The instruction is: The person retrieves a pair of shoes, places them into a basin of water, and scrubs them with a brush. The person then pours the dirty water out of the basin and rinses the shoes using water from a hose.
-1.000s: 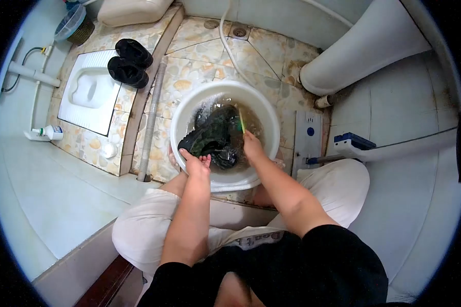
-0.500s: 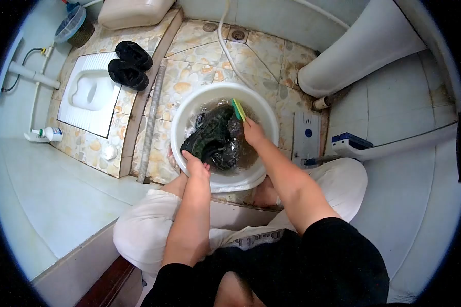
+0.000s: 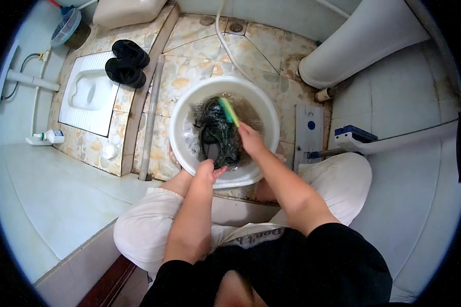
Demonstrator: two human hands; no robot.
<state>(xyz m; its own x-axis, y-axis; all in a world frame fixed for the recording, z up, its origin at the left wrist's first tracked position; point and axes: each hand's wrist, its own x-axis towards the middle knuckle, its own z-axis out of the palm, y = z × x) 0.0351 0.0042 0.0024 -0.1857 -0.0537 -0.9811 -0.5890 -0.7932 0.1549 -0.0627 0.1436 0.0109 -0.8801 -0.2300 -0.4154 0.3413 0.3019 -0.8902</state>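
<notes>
A white basin of murky, sudsy water stands between my feet. In it lies a wet dark green, patterned shoe, its opening facing up. My left hand grips the near end of the shoe at the basin's near side. A green and yellow scrub brush is in my right hand, held by its near end. The brush head rests against the far right part of the shoe.
Left of the basin, a pair of black shoes sits beside a squat toilet. A grey corrugated hose runs along the step. A white hose passes behind the basin. At right are a pedestal and a flat grey panel.
The shoe has turned so its opening now faces up. My left hand has moved right and nearer me. My right hand and the brush have shifted left and down onto the shoe.
</notes>
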